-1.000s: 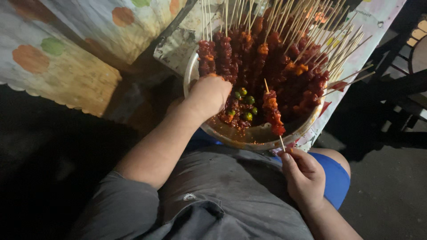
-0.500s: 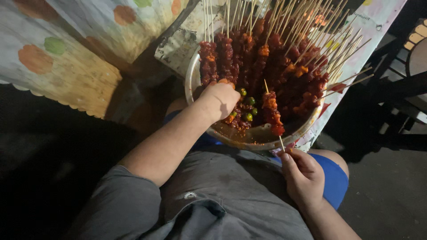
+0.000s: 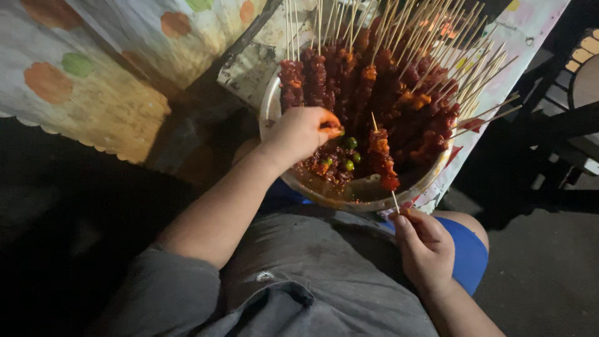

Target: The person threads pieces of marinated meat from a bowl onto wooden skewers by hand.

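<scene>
1. A dim outdoor spot at night: dark ground all round, and a table draped in a pale tablecloth [image 3: 93, 93] printed with orange and green blobs fills the upper left, well away from both hands.
2. The person sits looking down at their own lap, in a grey shirt [image 3: 293, 274] and blue shorts [image 3: 468, 256]; the shorts show just beside the right hand.
3. A large round metal basin [image 3: 349, 196] rests at the edge of the lap, between the two hands and beyond them.
4. The basin is heaped with finished meat skewers [image 3: 374, 81], dark red with marinade, their bamboo sticks fanning up and away from the hands.
5. Loose marinated meat pieces [image 3: 327, 163] with small green chunks lie at the near side of the basin, directly under the left fingertips.
6. The left hand [image 3: 299, 132] reaches over the near rim, fingers curled and pinched on a small orange-red piece of meat [image 3: 332, 131].
7. The right hand [image 3: 424, 246] sits below the basin rim, thumb and fingers closed on the bottom end of a half-loaded skewer [image 3: 382, 159].
8. That skewer stands upright from the right-hand grip, its meat just to the right of the left hand's pinch, with the bare tip above.
</scene>
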